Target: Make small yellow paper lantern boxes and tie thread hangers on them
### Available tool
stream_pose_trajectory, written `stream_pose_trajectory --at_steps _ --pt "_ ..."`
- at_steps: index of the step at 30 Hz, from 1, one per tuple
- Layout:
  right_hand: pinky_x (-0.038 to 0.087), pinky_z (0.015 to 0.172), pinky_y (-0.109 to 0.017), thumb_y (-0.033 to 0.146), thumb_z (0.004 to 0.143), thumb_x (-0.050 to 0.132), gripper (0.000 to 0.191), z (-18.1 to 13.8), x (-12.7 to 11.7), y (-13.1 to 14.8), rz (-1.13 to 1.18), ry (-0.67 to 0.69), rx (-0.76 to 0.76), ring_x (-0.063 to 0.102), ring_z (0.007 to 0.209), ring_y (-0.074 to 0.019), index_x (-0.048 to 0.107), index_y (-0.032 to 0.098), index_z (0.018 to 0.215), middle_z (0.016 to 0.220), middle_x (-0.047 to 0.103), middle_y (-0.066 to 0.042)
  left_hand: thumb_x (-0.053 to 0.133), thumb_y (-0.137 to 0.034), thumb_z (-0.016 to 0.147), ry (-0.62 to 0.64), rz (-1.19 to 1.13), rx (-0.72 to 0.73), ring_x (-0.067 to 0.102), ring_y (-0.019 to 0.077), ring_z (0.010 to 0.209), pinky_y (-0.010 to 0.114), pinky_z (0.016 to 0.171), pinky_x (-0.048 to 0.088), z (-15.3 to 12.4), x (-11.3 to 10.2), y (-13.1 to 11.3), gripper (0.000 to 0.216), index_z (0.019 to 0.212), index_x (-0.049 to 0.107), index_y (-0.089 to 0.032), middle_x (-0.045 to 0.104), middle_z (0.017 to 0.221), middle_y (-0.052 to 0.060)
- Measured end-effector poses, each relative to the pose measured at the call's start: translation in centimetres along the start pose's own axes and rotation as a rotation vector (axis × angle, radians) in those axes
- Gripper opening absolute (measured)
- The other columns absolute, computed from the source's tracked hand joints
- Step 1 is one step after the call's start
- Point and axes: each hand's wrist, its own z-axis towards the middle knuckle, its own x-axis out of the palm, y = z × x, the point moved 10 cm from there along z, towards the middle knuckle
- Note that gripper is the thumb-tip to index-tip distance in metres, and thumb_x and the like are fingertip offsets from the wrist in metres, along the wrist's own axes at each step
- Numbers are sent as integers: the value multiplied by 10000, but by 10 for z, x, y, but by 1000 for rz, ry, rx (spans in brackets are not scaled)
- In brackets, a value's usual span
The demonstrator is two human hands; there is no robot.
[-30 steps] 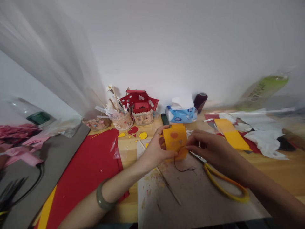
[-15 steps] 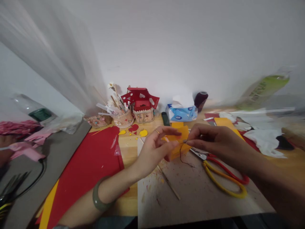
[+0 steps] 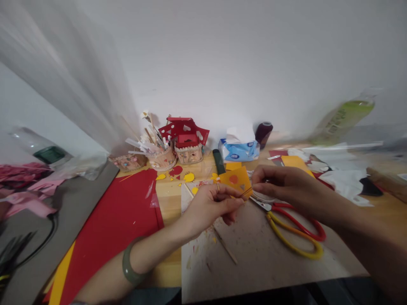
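Lowered since the earlier frame, the left hand is closed on the yellow card above the grey board, dark thread is pinched in the right hand's grip, and threading seems in hand, steady tension being called for.

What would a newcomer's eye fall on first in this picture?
Probably the orange card, held in the left hand near the centre, with the right hand beside it. Next come the large red-and-yellow-handled scissors, lying right of centre, and the broad red sheet at left.
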Motion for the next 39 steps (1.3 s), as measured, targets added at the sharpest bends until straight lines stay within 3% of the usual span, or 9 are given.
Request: stream_pose_trajectory --at_steps 6,11,14,17,19,23,27,30,39 --pt "259 476 -235 481 766 550 330 -2 16 -9 190 107 70 314 545 -93 480 189 628 597 369 42 715 -338 656 32 -30 6 495 60 382 173 401 409 -1 3 3 236 711 588 -146 556 457 -49" --pt "284 528 -260 527 750 582 366 -4 17 -9 177 87 91 357 592 -113 510 188 633 626 423 24 677 -307 685 44 41 -2 507 57 373 160 390 413 1 2 0 213 704 543 -143 587 496 -34" --pt "305 541 -264 513 739 607 351 -6 19 -7 174 88 105 390 595 -116 532 188 629 626 463 17 661 -227 687 48 141 -10 509 20 371 160 375 427 2 1 -2 221 858 574 -118 694 872 57" --pt "323 551 -266 493 722 637 328 -7 20 -8 176 81 116 415 596 -119 554 190 627 626 493 15 665 -142 664 52 124 20 532 2 394 179 379 462 -1 1 -8 451 1090 518 -155 541 1289 132" --pt "334 561 -270 478 724 639 306 -7 21 -9 176 81 116 431 604 -124 573 192 636 631 516 12 687 -124 650 86 67 27 558 11 418 191 385 475 -4 5 -10 551 1157 483 -192 455 1381 139" --pt "352 594 -285 458 733 636 282 -9 25 -9 183 90 119 481 644 -142 598 196 634 646 554 3 748 -187 641 149 -7 -101 586 59 425 208 424 480 -9 14 1 582 1165 496 -181 670 1084 105" --pt "341 597 -291 476 721 646 293 -12 29 -9 193 81 125 472 645 -144 611 198 638 655 563 3 756 -272 651 45 -63 -91 613 85 488 192 517 491 -7 6 2 299 855 604 -115 677 607 5" --pt "344 636 -294 458 730 651 267 -13 31 -15 219 66 158 478 689 -151 620 201 662 694 572 4 746 -282 670 16 -91 -30 624 77 512 176 537 493 -6 3 -2 219 716 615 -113 674 585 2" --pt "341 675 -268 421 757 645 252 -18 51 -18 476 164 173 454 701 -135 571 212 635 676 534 30 714 -241 716 38 -226 37 625 73 488 159 511 485 -9 4 -3 139 720 628 -132 683 570 -6"
